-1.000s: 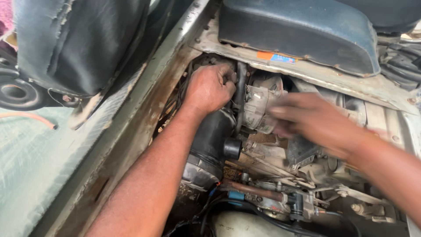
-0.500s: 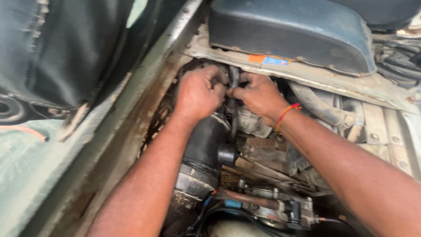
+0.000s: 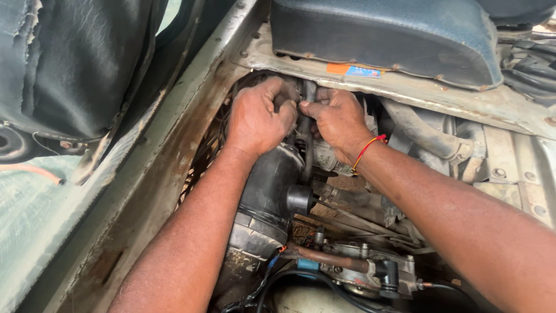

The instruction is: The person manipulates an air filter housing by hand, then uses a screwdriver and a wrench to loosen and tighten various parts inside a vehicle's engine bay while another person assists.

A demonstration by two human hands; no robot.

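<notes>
Both my hands are down in an open vehicle engine bay. My left hand [image 3: 258,116] is closed around the top of a thin black hose [image 3: 306,148] near the far edge of the bay. My right hand [image 3: 339,123], with a red and yellow thread on the wrist, pinches the same hose from the right. The two hands touch at the fingertips. Below them sits a black rubber intake duct [image 3: 269,194] with a round stub. What the fingers hold at the hose's top end is hidden.
A worn dark blue seat cushion [image 3: 388,35] lies above the rusty metal frame rail [image 3: 405,90]. A grey radiator hose [image 3: 423,136] runs right. A copper-coloured pipe and metal fittings [image 3: 347,264] sit at the bottom. A torn black seat [image 3: 63,69] stands left.
My right hand has come in from the right and closed on the hose beside my left hand. My left hand has stayed in the same place, and the view has drawn slightly closer.
</notes>
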